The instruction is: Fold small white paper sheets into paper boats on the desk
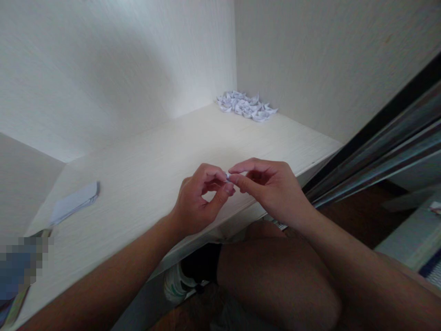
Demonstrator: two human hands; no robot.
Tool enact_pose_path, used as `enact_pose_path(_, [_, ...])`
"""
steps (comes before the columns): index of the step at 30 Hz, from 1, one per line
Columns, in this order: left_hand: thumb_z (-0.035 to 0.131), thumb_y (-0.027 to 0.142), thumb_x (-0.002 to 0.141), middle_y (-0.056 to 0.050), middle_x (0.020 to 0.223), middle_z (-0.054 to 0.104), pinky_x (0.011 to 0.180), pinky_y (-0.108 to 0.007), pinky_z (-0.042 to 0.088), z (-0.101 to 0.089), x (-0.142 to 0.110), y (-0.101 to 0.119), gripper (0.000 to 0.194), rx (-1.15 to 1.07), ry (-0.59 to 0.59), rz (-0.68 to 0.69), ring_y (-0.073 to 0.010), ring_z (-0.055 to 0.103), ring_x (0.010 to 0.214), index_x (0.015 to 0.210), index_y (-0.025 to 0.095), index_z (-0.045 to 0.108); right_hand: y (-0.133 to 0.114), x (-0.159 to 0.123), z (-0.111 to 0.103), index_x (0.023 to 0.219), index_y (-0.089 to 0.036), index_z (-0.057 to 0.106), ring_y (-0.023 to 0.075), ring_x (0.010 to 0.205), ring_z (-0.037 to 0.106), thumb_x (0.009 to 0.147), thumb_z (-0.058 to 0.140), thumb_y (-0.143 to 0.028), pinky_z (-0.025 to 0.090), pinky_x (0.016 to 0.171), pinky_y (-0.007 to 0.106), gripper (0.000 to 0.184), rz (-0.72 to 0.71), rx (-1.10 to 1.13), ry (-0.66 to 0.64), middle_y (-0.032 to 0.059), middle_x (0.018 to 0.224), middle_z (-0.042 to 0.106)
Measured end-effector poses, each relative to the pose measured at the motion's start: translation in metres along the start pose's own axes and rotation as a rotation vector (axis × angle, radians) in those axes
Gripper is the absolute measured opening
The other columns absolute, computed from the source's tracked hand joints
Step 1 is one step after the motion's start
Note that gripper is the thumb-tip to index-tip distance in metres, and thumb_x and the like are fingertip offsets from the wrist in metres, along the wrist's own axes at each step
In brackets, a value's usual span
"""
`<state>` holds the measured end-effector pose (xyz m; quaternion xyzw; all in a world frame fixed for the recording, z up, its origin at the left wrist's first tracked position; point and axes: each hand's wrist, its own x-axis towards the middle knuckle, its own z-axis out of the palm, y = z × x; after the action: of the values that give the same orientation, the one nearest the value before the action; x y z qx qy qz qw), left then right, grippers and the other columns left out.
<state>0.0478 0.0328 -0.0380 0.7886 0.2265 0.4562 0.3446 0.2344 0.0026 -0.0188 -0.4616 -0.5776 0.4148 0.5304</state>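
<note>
Over the front part of a white shelf (155, 170), my two hands meet fingertip to fingertip. A small piece of white paper (227, 176) shows between them, mostly hidden by the fingers. My left hand (203, 197) pinches it between thumb and forefinger. From the other side, my right hand (267, 181) closes thumb and forefinger on the same piece. Farther back, in the corner, lies a pile of folded white paper pieces (246, 106) with pointed tips. A stack of flat white paper sheets (76, 201) rests on the left of the shelf.
White panels (117, 69) rise behind and at both sides. A dark-edged sliding door frame (372, 133) stands on the right. At the lower left is a partly blurred-out flat object (44, 236). Below the shelf edge are my leg (272, 271) and a white shoe (174, 282).
</note>
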Motion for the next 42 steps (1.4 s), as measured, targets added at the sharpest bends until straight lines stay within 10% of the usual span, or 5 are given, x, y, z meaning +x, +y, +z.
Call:
enact_pose_path(9, [0.063,0.013,0.097,-0.002,0.093,0.068,0.075,-0.027,0.064,-0.001,-0.002,0.0,0.016,-0.037,-0.019,-0.014,-0.0147,0.075,0.082,0.109,0.023,0.057,0.001,-0.005,0.003,0.086,-0.016,0.078,0.0103,0.068,0.065,0.086,0.071,-0.01,0.05,0.054,0.022,0.01,-0.409,-0.165,0.065,0.0063,0.091,0.076])
enact_pose_path(42, [0.061,0.017,0.1,-0.002,0.086,0.077,0.071,-0.024,0.064,0.0,0.006,0.013,0.008,-0.328,-0.01,-0.172,-0.0132,0.076,0.073,0.107,0.019,0.065,-0.002,-0.007,-0.012,0.095,-0.017,0.075,0.0155,0.083,0.07,0.087,0.065,-0.01,0.056,0.069,0.028,0.015,-0.699,-0.481,-0.082,0.0089,0.104,0.074])
